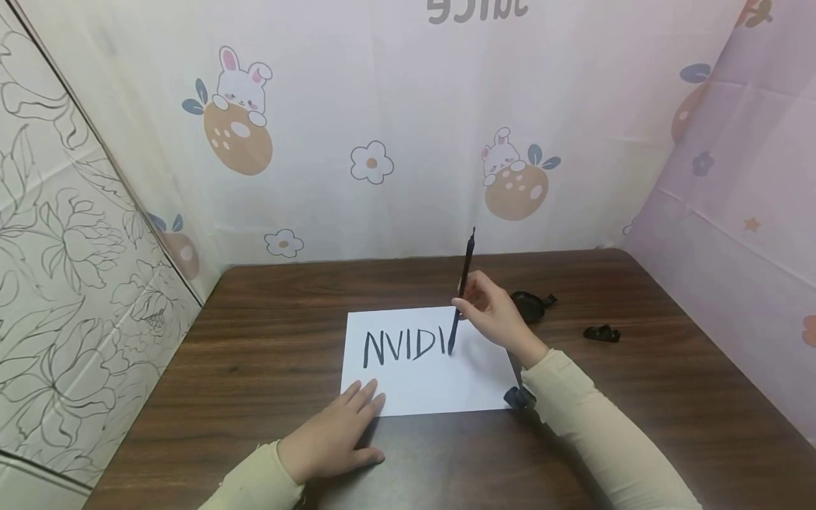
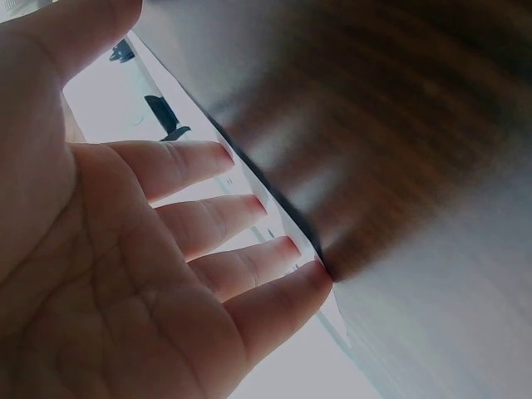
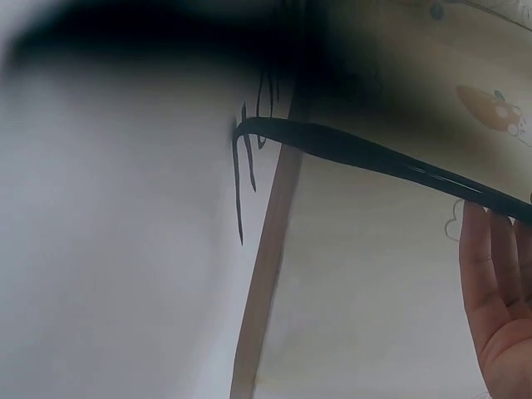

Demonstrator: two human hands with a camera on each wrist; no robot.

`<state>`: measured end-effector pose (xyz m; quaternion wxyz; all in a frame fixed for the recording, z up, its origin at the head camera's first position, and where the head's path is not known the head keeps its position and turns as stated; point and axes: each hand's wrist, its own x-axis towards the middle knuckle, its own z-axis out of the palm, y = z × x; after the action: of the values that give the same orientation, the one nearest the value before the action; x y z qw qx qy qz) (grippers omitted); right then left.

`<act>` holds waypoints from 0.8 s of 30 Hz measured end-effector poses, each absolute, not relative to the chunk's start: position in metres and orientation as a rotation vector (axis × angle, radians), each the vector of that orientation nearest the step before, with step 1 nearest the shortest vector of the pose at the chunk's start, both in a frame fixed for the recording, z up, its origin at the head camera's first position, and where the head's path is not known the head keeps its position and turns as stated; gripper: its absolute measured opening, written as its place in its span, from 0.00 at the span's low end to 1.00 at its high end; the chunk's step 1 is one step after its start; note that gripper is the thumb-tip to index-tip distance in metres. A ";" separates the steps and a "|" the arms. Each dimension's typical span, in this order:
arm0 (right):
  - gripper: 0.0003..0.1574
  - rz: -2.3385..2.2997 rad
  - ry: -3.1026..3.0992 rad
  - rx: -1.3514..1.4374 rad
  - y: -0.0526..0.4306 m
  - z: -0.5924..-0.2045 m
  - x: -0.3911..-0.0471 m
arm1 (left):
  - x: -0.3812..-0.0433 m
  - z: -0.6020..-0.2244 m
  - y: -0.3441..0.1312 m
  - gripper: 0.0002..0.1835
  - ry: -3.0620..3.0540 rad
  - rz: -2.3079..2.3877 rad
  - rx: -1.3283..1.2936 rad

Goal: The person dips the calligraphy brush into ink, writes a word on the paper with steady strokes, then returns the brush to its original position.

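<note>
A sheet of white paper (image 1: 421, 389) lies on the table with large black letters (image 1: 404, 346) reading NVIDI. My right hand (image 1: 494, 312) pinches the shaft of a slim black writing brush (image 1: 467, 258), which stands nearly upright, leaning a little right at the top. Its tip is at the paper beside the last stroke. The right wrist view shows the dark bristles (image 3: 274, 129) bending at the sheet. At the sheet's lower left corner, my left hand (image 1: 338, 432) lies palm down with fingers spread. The left wrist view shows its straight fingertips (image 2: 283, 249) along the paper's edge.
A rounded black object (image 1: 529, 306) sits just behind my right hand. Farther right is a small black item (image 1: 602, 333). Another small black object (image 1: 519, 397) is at the sheet's lower right corner, beside my right sleeve. A printed curtain (image 1: 382, 212) hangs behind the brown table (image 1: 268, 340).
</note>
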<state>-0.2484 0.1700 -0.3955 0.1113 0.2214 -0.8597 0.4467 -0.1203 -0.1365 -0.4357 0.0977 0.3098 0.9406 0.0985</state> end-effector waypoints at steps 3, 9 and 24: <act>0.15 1.326 -2.507 0.648 0.172 -0.394 -0.249 | -0.120 -0.436 -0.137 0.43 2.783 0.290 0.914; 0.14 1.323 -2.379 0.601 0.179 -0.390 -0.255 | -0.120 -0.435 -0.136 0.42 2.785 0.292 0.913; 0.12 1.347 -2.313 0.420 0.179 -0.391 -0.264 | -0.119 -0.432 -0.135 0.42 2.777 0.296 0.903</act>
<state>-0.2638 0.1792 -0.3912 0.2143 0.1516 -0.8339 0.4854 -0.1186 -0.1353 -0.4318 0.1029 0.3061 0.9411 0.1004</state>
